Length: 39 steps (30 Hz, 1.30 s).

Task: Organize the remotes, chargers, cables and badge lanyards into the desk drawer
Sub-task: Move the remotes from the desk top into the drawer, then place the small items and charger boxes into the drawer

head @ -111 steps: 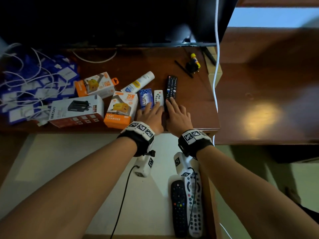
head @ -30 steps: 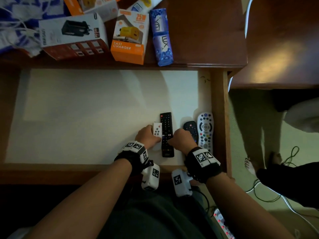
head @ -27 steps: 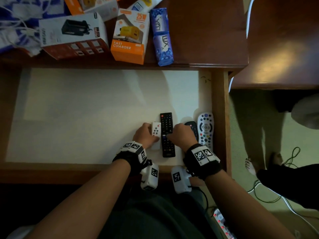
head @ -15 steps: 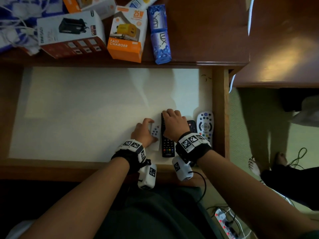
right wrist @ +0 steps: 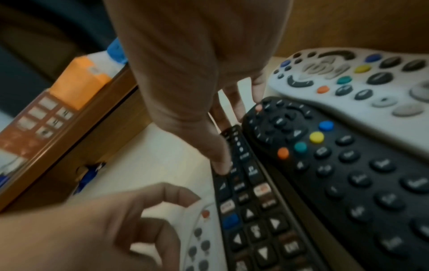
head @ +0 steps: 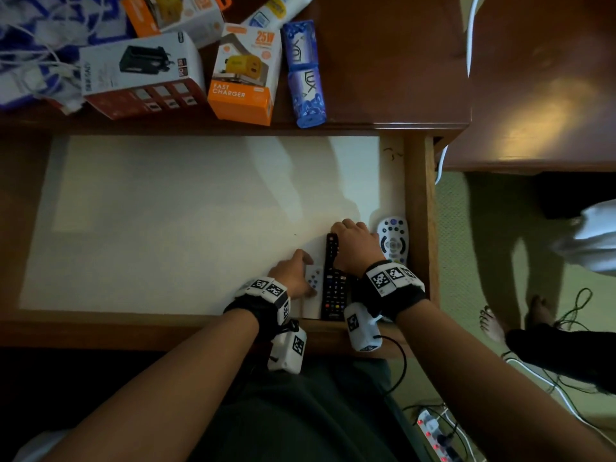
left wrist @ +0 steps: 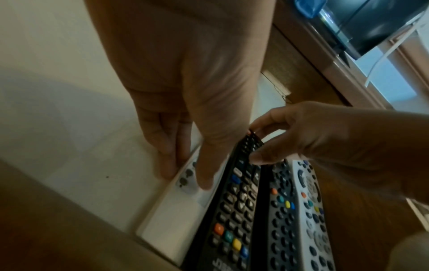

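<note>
Four remotes lie side by side in the front right corner of the open drawer (head: 415, 201): a small white remote (head: 315, 278), a slim black remote (head: 334, 285), a wider black remote (right wrist: 336, 155) and a grey remote (head: 392, 240). My left hand (head: 305, 271) grips the small white remote (left wrist: 185, 199), fingers along its left edge and thumb on its face. My right hand (head: 343, 235) pinches the far end of the slim black remote (left wrist: 234, 201), thumb on its left edge in the right wrist view (right wrist: 228, 143). In the head view the right hand hides most of the wider black remote.
On the desk behind the drawer stand a white charger box (head: 140, 71), an orange fast-charger box (head: 243, 75), a blue soap pack (head: 305, 75) and a pile of blue lanyards with white cables (head: 30, 55). A power strip (head: 433, 431) lies on the floor. Another person's feet (head: 493, 325) stand at the right.
The small white and slim black remotes went from the desk top into the drawer. In the last second my right hand slid from the slim black remote's near part to its far end.
</note>
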Available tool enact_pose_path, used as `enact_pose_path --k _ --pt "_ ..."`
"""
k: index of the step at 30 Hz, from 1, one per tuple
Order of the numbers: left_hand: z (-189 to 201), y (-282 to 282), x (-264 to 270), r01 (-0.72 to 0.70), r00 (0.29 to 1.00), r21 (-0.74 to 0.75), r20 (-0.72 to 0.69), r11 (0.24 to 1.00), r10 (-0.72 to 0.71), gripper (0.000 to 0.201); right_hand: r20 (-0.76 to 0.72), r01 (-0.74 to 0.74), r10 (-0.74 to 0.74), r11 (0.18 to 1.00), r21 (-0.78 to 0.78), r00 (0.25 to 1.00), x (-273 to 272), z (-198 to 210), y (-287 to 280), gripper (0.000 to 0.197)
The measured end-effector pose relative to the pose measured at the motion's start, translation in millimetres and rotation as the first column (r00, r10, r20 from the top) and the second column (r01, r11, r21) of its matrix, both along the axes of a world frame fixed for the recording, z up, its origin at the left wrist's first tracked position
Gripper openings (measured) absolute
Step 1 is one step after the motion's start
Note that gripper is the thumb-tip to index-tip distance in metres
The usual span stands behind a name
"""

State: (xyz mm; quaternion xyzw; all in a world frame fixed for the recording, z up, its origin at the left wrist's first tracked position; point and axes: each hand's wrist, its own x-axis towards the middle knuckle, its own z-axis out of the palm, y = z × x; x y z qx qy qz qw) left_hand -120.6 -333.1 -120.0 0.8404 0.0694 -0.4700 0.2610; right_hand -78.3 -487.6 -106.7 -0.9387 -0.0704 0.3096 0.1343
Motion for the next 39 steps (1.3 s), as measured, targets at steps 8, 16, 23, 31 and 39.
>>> enact_pose_path --k 8,16,23,31,39 --pt "3 6 2 -0.099 0.995 -0.012 -0.023 0.995 0.099 0.062 -0.003 -0.018 0.018 0.999 -0.026 1.000 -6 -2 -10 0.057" --pt "6 10 5 -0.095 0.993 -0.058 -0.081 0.994 0.091 0.060 -0.075 -0.083 0.079 0.995 -0.057 0.994 8 6 -6 0.050" --pt "23 26 37 -0.176 0.983 -0.073 0.048 0.982 0.180 0.035 -0.005 -0.168 0.168 0.986 -0.021 0.986 33 27 8 0.050" --pt "91 18 131 -0.330 0.719 -0.357 0.504 0.874 0.478 0.010 0.612 -0.084 -0.205 0.909 0.409 0.764 121 91 40 0.007" --pt "155 30 205 -0.154 0.473 -0.117 0.863 0.981 0.177 0.014 0.537 -0.087 -0.034 0.976 0.198 0.843 155 90 47 0.059"
